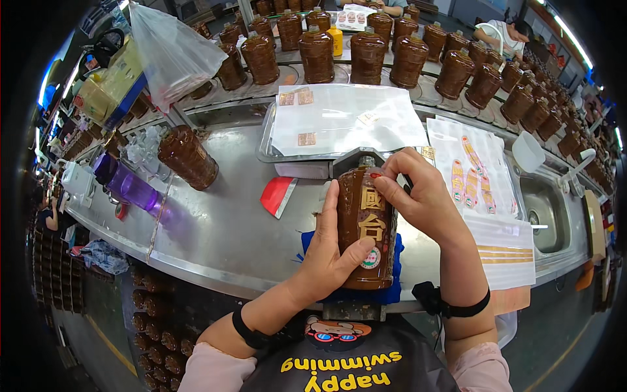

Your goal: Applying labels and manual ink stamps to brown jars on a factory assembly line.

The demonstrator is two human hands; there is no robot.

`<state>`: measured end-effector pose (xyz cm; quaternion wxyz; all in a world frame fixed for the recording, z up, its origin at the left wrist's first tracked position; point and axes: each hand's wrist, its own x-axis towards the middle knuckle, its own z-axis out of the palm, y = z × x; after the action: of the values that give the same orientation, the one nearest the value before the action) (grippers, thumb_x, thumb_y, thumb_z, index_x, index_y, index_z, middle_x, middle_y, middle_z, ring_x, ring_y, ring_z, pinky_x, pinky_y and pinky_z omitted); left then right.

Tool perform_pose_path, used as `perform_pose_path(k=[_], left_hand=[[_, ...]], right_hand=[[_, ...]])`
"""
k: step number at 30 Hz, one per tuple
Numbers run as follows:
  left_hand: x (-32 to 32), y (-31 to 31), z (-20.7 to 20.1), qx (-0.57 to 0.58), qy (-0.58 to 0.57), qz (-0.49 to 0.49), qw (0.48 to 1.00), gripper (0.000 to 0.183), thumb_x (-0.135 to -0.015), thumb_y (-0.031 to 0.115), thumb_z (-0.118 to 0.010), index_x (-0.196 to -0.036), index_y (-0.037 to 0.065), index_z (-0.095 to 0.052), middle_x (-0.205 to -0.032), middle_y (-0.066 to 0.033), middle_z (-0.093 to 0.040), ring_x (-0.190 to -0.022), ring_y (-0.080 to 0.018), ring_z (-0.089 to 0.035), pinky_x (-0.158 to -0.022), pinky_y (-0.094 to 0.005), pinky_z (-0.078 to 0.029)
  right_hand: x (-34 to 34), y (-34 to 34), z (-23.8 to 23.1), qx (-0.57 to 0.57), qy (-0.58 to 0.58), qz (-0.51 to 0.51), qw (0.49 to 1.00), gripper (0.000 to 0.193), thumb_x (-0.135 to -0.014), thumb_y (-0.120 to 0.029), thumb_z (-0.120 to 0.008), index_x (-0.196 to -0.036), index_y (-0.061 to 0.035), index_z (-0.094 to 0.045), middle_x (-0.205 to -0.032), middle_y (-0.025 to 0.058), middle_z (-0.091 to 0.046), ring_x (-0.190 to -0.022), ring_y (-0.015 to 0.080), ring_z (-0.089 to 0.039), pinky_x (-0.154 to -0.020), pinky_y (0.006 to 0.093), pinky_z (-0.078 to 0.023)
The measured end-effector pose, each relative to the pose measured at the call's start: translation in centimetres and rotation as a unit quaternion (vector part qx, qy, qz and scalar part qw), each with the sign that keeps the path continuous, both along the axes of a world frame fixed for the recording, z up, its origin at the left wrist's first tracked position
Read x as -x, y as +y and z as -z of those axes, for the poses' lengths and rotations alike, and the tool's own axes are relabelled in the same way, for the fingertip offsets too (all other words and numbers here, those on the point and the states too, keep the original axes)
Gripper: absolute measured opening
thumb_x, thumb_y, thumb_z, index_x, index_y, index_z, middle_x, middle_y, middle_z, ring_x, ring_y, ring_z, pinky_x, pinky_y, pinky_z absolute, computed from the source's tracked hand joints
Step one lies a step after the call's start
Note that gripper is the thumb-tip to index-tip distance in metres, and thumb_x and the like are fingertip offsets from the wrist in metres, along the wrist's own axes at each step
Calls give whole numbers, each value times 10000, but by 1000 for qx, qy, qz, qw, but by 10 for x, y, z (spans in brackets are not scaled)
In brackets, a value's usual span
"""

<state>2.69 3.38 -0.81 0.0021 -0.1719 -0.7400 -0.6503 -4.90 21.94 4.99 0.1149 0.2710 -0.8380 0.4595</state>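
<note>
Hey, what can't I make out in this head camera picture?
All in the head view:
Bottle, back side: hidden by its own front.
Right hand, contact with the bottle: partly hidden by the hand itself.
Blue cloth, middle: covered by the bottle.
Apron: cut off by the lower edge.
Far bottles, right: too small to count.

At left is a translucent purple drinking bottle [134,186]; above it, a thin whitish plastic bag [173,49] beside a yellow box [108,88]. At right, a white plastic container [528,152] sits near a metal sink [555,228] (its drain is visible). Farther back is a person [513,43] in a white top.
</note>
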Motion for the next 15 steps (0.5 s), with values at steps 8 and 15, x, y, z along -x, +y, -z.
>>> perform_pose_path(k=[8,15], left_hand=[[1,1,-6,-92,-50,-26,994,811,-946,309,-609,-1482,-57,-122,-1430,-232,-343,-1323,-287,-370,-1105,-372,-289],[41,-4,-16,-110,-36,-53,992,516,-972,286,-578,-1334,-10,-361,-1263,-141,-473,-1149,-169,-480,-990,-306,-400]], right_hand=[[-8,5,-7,41,-81,30,995,161,-881,-142,-649,-882,5,-584,-900,147,-594,-831,298,-581,-734,363,-462],[-51,8,4,-13,121,86,989,316,-855,-72,-669,-1167,-31,-639,-1119,178,-557,-1010,331,-547,-861,394,-466]])
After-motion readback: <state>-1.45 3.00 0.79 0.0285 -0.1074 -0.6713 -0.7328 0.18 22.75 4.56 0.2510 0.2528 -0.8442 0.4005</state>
